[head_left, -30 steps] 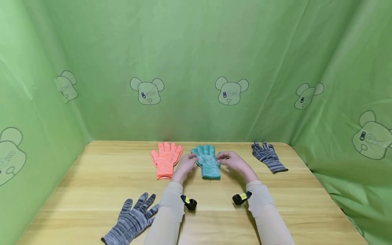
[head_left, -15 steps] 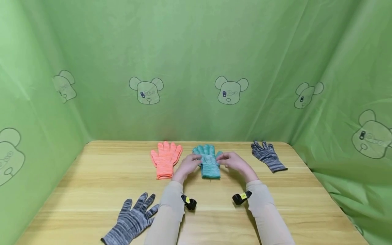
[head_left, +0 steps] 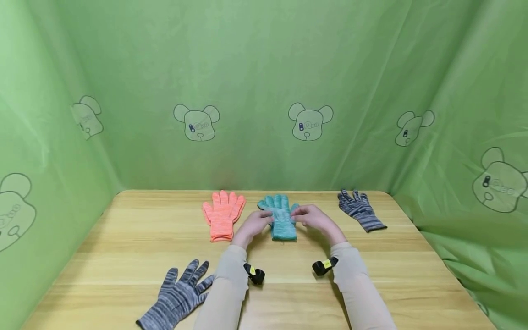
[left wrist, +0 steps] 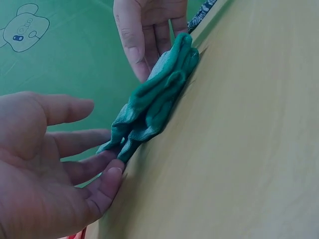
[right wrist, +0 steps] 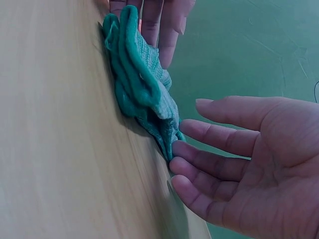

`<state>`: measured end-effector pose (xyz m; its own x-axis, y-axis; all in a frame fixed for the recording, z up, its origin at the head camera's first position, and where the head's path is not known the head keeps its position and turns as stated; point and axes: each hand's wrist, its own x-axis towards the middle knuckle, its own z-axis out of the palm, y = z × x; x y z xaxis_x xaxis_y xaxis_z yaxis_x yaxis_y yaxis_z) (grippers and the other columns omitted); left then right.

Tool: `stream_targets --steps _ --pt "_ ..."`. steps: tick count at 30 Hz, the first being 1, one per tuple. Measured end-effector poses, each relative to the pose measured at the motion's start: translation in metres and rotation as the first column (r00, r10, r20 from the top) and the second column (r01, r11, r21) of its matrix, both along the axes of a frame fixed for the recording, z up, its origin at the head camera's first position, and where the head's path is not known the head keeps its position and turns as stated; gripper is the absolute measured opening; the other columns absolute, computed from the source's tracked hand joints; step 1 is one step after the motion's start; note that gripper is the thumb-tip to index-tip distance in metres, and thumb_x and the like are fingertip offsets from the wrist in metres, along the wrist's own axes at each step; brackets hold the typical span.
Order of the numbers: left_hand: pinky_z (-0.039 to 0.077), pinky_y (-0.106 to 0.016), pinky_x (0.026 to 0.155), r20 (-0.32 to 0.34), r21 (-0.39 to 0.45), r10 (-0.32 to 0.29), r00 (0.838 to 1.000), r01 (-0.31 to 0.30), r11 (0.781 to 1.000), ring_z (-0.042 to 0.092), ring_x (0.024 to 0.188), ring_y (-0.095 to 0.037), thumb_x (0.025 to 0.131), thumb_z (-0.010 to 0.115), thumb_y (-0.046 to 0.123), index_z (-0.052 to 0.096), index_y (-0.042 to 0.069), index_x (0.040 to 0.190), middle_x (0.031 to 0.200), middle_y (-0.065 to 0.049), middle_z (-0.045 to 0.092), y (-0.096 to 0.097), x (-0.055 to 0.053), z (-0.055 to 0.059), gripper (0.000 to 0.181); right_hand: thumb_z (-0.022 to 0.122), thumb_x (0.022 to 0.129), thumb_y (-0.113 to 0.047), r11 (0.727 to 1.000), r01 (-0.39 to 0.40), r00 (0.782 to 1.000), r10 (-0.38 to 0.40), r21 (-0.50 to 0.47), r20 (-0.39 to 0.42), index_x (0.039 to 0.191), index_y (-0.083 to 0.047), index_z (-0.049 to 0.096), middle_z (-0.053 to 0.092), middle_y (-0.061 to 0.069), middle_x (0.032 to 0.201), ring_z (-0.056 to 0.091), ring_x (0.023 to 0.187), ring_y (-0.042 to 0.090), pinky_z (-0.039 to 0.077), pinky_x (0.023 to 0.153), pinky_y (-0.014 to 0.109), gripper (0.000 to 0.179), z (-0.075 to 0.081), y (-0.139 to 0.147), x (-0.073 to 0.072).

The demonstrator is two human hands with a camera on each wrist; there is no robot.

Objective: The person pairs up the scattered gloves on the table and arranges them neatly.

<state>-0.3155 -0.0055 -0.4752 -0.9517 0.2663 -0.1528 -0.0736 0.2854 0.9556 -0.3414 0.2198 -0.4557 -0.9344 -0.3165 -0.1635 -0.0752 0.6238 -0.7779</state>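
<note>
A teal knit glove [head_left: 283, 225] lies at the far middle of the table, fingers pointing away; its edges show more than one layer in both wrist views. My left hand [head_left: 255, 222] touches its left side, fingers loosely extended, with the fingertips [left wrist: 115, 167] at the glove's edge and the thumb apart. Against its right side rests my right hand [head_left: 316, 218], whose relaxed fingertips [right wrist: 180, 149] meet the edge while the thumb stays off. Neither hand curls round the fabric. Just left of my left hand lies an orange glove [head_left: 222, 217], with layered cuffs.
A grey-black striped glove [head_left: 363, 213] lies at the far right of the wooden table [head_left: 412, 279]. Another striped glove [head_left: 177, 295] lies near left, beside my left sleeve [head_left: 224, 288]. Green curtains [head_left: 255, 68] with bear faces enclose the back and sides.
My left hand has shifted slightly right and nearer, with its fingertips now over the teal glove's left edge. My right hand stays at the right edge.
</note>
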Motion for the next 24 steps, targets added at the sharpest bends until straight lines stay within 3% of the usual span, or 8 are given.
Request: stream_targets --steps 4,11,19,24 --pt "0.039 -0.052 0.111 -0.01 -0.042 -0.008 1.0 0.008 0.999 0.045 0.135 -0.035 0.1 0.052 0.024 0.056 0.003 0.136 0.144 -0.017 0.051 -0.0013 0.0007 0.0003 0.042 0.061 0.095 -0.02 1.0 0.003 1.0 -0.003 0.004 -0.001 0.118 0.0 0.065 0.066 0.018 0.118 0.06 0.103 0.024 0.054 0.086 0.037 0.031 -0.0003 0.0005 -0.0002" --pt "0.046 -0.05 0.103 -0.004 -0.087 0.052 0.999 -0.052 0.995 0.053 0.125 -0.034 0.1 0.05 0.026 0.059 0.003 0.131 0.14 -0.017 0.055 -0.0054 0.0026 0.0022 0.039 0.061 0.094 -0.021 0.999 0.022 1.0 -0.022 0.03 0.01 0.116 0.0 0.067 0.067 0.017 0.117 0.061 0.096 0.023 0.054 0.082 0.034 0.03 0.0016 0.0 0.0021" --pt "0.034 -0.053 0.115 -0.033 -0.04 0.081 0.996 -0.082 0.996 0.036 0.14 -0.039 0.1 0.051 0.022 0.045 0.001 0.143 0.15 -0.02 0.042 -0.0042 0.0006 0.0017 0.048 0.062 0.094 -0.02 1.0 0.016 0.999 -0.017 0.019 0.029 0.115 0.001 0.068 0.067 0.017 0.117 0.06 0.094 0.024 0.052 0.079 0.031 0.031 0.0025 -0.0003 0.0025" --pt "0.026 -0.053 0.119 -0.046 -0.055 0.06 0.997 -0.063 0.997 0.027 0.145 -0.04 0.1 0.05 0.02 0.039 -0.003 0.145 0.155 -0.023 0.033 -0.003 0.0007 0.0024 0.052 0.062 0.093 -0.02 1.0 0.013 1.0 -0.014 0.021 0.02 0.114 0.001 0.068 0.067 0.017 0.116 0.06 0.096 0.025 0.053 0.081 0.033 0.03 0.0017 0.0013 0.0018"
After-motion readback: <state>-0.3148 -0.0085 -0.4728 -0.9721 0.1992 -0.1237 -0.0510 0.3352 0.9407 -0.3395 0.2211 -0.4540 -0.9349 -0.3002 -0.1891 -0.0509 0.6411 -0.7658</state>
